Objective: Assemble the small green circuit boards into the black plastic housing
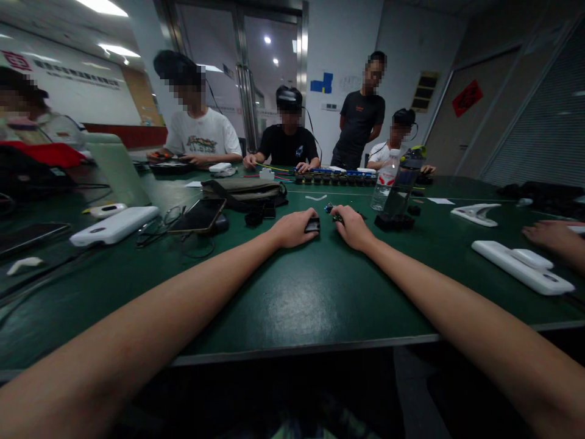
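My left hand rests on the green table, its fingers closed around a small black open-topped case. To its right, my right hand is curled over a small dark part, pinched at the fingertips; its kind is too small to make out. A little bluish piece lies just beyond those fingertips. The two hands are a short way apart, with bare table between them. Beyond them lies a thin pale strip.
Left are a phone, a white power bank, glasses and a grey-green bag. Right stand a clear bottle and a dark tumbler; a white device lies nearer. Several people sit or stand around, and another person's hand is at far right.
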Demonstrator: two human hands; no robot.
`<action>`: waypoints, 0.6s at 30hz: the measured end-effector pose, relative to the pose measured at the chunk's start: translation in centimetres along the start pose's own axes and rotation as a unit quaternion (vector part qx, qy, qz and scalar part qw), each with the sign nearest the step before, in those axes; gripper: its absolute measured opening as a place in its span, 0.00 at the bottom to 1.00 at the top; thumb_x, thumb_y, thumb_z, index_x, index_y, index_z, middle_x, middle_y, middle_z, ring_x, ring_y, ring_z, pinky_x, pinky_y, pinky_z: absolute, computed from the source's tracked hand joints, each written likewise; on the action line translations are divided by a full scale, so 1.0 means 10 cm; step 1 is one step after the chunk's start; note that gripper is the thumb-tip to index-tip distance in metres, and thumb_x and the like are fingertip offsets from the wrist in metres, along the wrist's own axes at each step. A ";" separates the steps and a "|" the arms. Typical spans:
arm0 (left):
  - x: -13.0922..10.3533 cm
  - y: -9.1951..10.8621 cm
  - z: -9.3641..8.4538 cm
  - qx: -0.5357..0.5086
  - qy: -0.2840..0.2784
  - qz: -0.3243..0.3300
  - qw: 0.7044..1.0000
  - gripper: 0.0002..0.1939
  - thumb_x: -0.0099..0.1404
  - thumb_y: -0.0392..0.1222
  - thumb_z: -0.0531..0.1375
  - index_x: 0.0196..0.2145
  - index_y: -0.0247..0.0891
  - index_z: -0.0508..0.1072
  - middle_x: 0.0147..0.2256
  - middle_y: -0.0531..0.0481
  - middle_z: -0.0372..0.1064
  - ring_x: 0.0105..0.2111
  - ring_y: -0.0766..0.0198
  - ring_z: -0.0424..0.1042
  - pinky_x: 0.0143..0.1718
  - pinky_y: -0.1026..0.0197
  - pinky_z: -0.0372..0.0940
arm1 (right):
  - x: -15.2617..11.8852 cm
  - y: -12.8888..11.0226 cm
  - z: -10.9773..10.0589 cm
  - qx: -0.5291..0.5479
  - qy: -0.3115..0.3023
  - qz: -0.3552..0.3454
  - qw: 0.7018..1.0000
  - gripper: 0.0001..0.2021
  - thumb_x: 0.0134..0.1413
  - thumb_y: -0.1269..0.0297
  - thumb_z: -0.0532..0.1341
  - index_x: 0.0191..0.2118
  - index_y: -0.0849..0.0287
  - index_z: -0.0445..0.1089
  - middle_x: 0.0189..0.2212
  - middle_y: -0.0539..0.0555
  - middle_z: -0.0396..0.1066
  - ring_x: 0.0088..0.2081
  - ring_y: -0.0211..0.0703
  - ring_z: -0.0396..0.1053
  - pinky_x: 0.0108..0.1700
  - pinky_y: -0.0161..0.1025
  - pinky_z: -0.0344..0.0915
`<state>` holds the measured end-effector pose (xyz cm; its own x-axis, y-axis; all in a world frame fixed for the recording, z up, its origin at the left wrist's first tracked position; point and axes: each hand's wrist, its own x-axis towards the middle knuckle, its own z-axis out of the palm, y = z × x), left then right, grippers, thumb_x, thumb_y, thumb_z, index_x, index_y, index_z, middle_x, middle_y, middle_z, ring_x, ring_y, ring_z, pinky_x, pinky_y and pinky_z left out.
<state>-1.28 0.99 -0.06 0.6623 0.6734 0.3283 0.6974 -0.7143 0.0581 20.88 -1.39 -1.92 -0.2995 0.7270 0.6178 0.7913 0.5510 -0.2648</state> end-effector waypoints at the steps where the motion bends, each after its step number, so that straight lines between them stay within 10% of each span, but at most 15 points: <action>1: 0.00 0.00 0.00 0.002 0.002 0.002 1.000 0.21 0.65 0.49 0.59 0.53 0.39 0.63 0.48 0.42 0.74 0.48 0.50 0.75 0.48 0.54 0.68 | 0.00 0.01 -0.02 0.014 -0.009 -0.017 1.000 0.16 0.55 0.76 0.56 0.48 0.58 0.69 0.45 0.59 0.70 0.47 0.49 0.69 0.53 0.45 0.65; 18: -0.01 0.02 -0.05 0.011 -0.005 0.039 0.999 0.21 0.65 0.49 0.59 0.53 0.39 0.64 0.49 0.43 0.73 0.48 0.51 0.75 0.47 0.55 0.67 | 0.06 -0.06 -0.23 0.072 -0.080 0.016 0.994 0.15 0.49 0.69 0.66 0.45 0.61 0.75 0.37 0.55 0.77 0.34 0.41 0.71 0.41 0.37 0.65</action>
<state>-1.32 0.66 0.38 0.7172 0.6183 0.3215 0.6497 -0.7601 0.0125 21.51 -2.20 0.34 -0.3662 0.7947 0.4840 0.7206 0.5713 -0.3928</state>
